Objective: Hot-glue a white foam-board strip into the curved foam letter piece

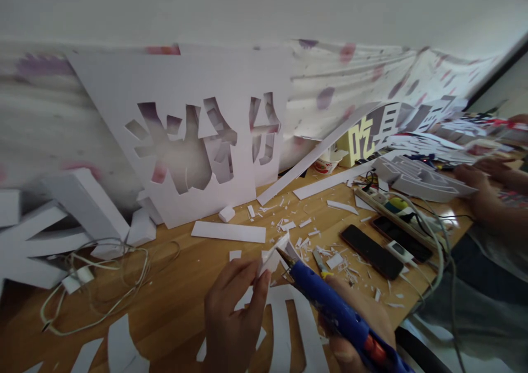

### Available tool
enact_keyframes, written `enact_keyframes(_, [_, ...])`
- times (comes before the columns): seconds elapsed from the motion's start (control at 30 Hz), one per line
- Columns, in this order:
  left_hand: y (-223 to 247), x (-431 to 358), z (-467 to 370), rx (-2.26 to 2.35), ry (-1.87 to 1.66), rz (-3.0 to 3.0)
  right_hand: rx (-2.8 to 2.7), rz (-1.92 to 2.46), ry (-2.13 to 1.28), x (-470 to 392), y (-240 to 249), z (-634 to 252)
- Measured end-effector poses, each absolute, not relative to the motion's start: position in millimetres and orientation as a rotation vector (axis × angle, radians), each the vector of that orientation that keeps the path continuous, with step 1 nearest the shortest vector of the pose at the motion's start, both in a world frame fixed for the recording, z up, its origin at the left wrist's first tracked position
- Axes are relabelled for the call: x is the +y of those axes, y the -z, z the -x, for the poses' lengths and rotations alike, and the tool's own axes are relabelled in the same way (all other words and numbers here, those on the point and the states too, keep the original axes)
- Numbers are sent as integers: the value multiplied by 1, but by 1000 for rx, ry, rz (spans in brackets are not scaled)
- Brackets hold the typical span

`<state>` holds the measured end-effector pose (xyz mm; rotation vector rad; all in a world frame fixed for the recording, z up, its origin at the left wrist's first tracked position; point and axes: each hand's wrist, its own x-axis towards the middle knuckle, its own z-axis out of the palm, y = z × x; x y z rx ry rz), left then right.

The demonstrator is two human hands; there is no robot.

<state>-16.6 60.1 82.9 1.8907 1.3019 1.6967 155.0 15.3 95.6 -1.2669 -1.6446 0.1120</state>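
My left hand [235,307] pinches a small folded white piece [273,256] between thumb and fingers, just above the wooden table. My right hand [363,312] is wrapped round a blue tool [334,301] like a soldering iron or glue gun. Its narrow dark tip touches or nearly touches the white piece; which one I cannot tell. Beneath my hands lies a white cut-out shape [282,329] with long slots. Behind stands a tall white board [193,81] with character-shaped openings.
White scraps [305,241], a flat strip [229,232], two phones [371,251] and a power strip [391,208] lie on the table [177,285]. Cables [136,285] coil at left. Another person's hand [482,197] holds a white letter shape [416,177] at right.
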Motion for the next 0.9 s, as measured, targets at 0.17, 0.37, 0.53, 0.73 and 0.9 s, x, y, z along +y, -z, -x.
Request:
enact_keyframes(0.17, [-84, 59, 18, 1293, -1705, -1921, -1641, 1212, -189, 15, -92, -156])
enact_keyframes(0.37, [-83, 58, 17, 1262, -1683, -1928, -1668, 1351, -27, 11, -97, -161])
enact_keyframes(0.53, [-84, 57, 15, 1252, -1681, -1890, -1667, 1329, -60, 14, -100, -163])
enact_keyframes(0.73, [-86, 57, 11, 1241, -1692, -1856, -1691, 1380, -134, 9, -99, -168])
enact_keyframes(0.9, [-85, 57, 11, 1248, -1687, -1863, -1627, 1502, -246, 1, -79, -181])
